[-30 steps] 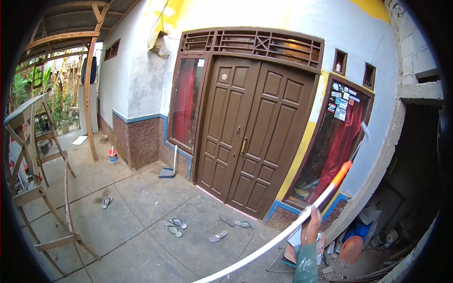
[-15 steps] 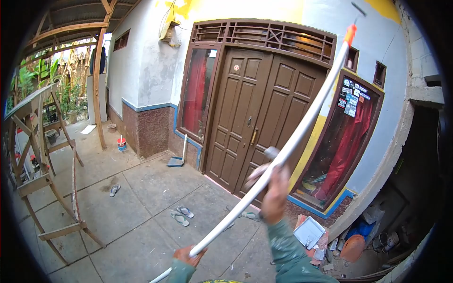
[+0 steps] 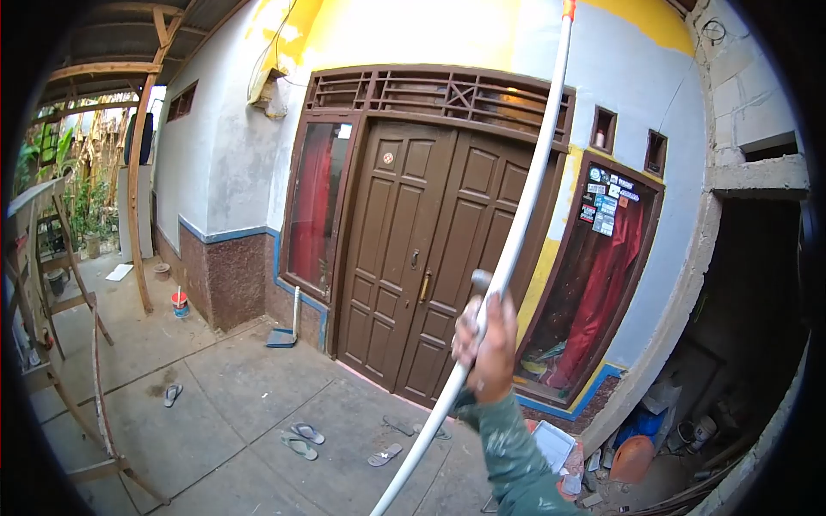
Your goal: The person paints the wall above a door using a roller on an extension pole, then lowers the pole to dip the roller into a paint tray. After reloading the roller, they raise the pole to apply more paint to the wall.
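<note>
A long white pole (image 3: pixel 527 198) rises steeply from the bottom edge to the top edge, where its orange end (image 3: pixel 569 9) shows. Wrapped round its middle is my right hand (image 3: pixel 495 344), in front of the brown double door (image 3: pixel 404 249). A small grey end (image 3: pixel 481 278) of something I cannot make out sticks up beside the fingers. My left hand is out of view, and so is the pole's lower end. Behind the pole stands a wall painted yellow above (image 3: pixel 361 34) and pale blue-grey below.
Several sandals (image 3: pixel 298 445) lie on the concrete floor (image 3: pixel 215 464). A dustpan (image 3: pixel 281 337) and a small bucket (image 3: pixel 180 304) stand near the wall. A wooden frame (image 3: pixel 96 378) is at the left. A white tray (image 3: pixel 553 443) and clutter lie at the lower right.
The pole stands steeper, and its upper end has moved up and left, its grey tip now out of frame. My left hand has left the view. The camera view has shifted.
</note>
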`<state>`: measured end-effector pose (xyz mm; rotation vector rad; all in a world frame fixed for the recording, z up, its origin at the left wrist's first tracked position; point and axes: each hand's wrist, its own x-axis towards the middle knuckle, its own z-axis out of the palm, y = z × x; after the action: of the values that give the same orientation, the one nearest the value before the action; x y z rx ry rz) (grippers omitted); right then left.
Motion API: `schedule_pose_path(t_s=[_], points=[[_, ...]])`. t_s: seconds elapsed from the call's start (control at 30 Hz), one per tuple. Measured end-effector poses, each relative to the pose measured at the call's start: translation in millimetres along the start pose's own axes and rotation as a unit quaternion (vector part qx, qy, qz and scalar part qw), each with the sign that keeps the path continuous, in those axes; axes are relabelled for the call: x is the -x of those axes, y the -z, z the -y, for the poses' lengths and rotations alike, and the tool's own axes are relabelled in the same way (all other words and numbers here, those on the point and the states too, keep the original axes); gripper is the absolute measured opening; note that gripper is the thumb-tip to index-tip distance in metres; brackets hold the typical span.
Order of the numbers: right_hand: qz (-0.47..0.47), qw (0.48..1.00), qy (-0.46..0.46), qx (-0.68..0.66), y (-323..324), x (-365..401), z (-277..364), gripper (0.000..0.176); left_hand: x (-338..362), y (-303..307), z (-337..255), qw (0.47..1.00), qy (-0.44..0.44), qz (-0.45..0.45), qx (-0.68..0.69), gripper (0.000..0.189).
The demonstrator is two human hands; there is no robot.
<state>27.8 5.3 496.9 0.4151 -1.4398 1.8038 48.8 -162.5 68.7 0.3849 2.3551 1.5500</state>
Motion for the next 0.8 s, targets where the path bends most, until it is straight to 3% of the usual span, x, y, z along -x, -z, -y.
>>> schedule_pose_path(t_s=[0.13,0.2,0.27,0.4,0.43,0.47,0.5,0.53,0.6,0.7,0.8], points=[[0.050,0.998,0.028,-0.010,1,-77,0,0.040,5,16,22,0.979,0.164,0.116,0.032,0.040],[0.058,0.996,0.065,-0.033,4,-110,-10,0.039,-29,20,8,0.992,0.093,0.087,0.014,0.037],[0.018,0.999,0.036,0.022,-6,-108,-28,0.039,-70,18,-8,0.998,0.037,0.057,0.015,0.036],[0.046,0.997,0.027,0.056,1,-27,-142,0.049,-136,32,-100,0.994,-0.071,-0.029,0.082,0.028],[0.020,0.999,-0.014,0.039,3,0,-165,0.050,-151,33,-106,0.994,-0.070,-0.024,0.081,0.028],[-0.009,0.998,-0.056,0.019,6,21,-184,0.052,-165,33,-108,0.984,-0.131,-0.033,0.114,0.027],[-0.042,0.996,-0.072,0.014,8,37,-198,0.052,-173,33,-108,0.970,-0.190,-0.040,0.145,0.027],[-0.076,0.993,-0.091,0.008,7,45,-204,0.052,-174,32,-108,0.972,-0.184,-0.032,0.140,0.027],[-0.097,0.991,-0.087,0.004,12,47,-209,0.050,-174,30,-109,0.958,-0.258,-0.024,0.123,0.026],[-0.116,0.989,-0.087,0.006,12,30,-202,0.048,-187,18,-65,0.977,-0.201,0.046,0.061,0.026],[-0.120,0.990,-0.077,0.016,9,-2,-184,0.046,-172,14,-38,0.972,-0.194,0.100,0.085,0.030]])
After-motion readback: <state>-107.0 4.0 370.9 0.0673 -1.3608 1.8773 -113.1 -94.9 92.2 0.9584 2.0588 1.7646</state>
